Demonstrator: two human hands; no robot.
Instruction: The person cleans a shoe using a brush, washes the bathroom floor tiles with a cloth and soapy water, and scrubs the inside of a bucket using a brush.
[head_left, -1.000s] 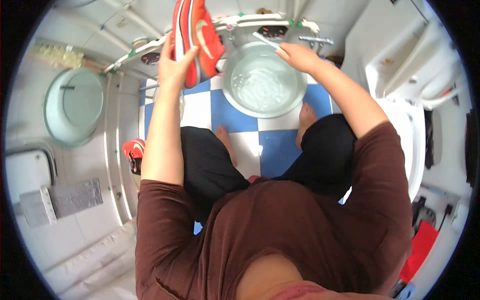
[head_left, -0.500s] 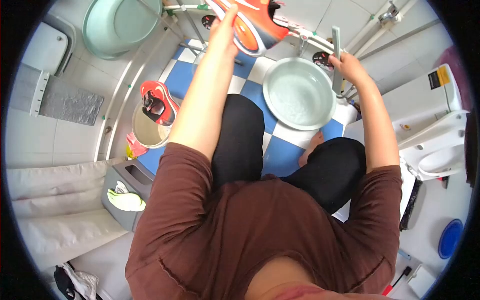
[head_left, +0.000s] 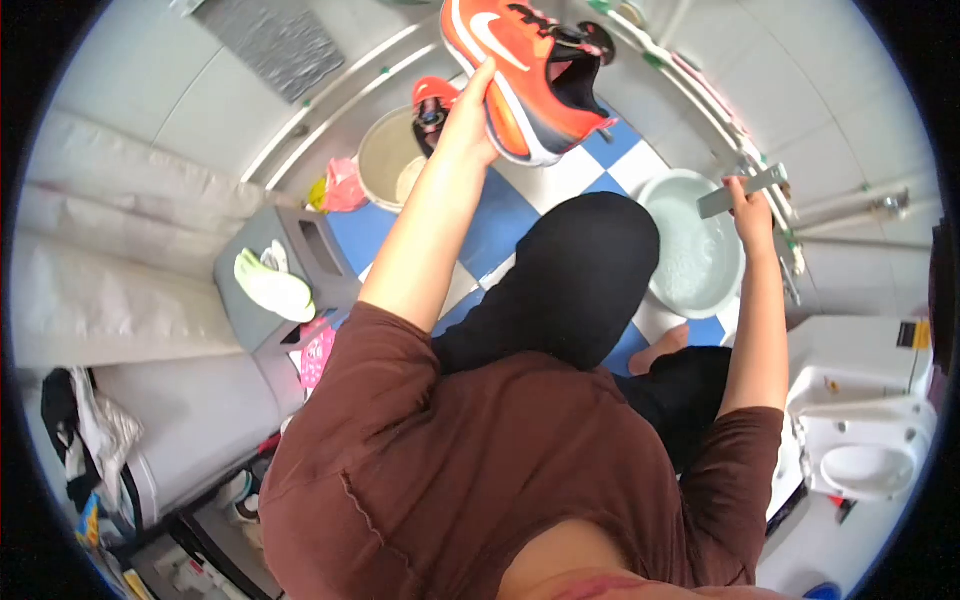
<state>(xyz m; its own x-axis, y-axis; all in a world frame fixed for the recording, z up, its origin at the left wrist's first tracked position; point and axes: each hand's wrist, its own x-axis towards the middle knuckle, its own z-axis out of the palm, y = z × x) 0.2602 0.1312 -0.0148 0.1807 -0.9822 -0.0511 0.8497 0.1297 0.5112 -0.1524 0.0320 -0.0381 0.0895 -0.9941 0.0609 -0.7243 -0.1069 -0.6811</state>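
Observation:
My left hand (head_left: 475, 120) grips an orange sneaker (head_left: 525, 85) by its sole, raised at the top of the head view. The sneaker has a white swoosh, a dark collar and a white midsole. In my right hand (head_left: 750, 205) is a flat grey bar-shaped tool (head_left: 718, 203); its kind I cannot make out. That hand is over the right edge of a pale green basin (head_left: 690, 270) with water in it. Behind my left forearm, a second red-orange sneaker (head_left: 432, 98) rests at a cream bucket (head_left: 383, 165), partly hidden.
A grey stool (head_left: 270, 240) at the left bears pale green-and-white items (head_left: 272, 285). Pink cloth (head_left: 345, 185) lies beside the bucket. A white toilet (head_left: 865, 450) stands at the right. Pipes (head_left: 680, 75) run along the wall above the blue and white checked floor (head_left: 490, 235).
The view has swung left, so the surroundings sit differently in it. The grey tool has tilted from upright to slanting over the basin. Both hands keep their holds.

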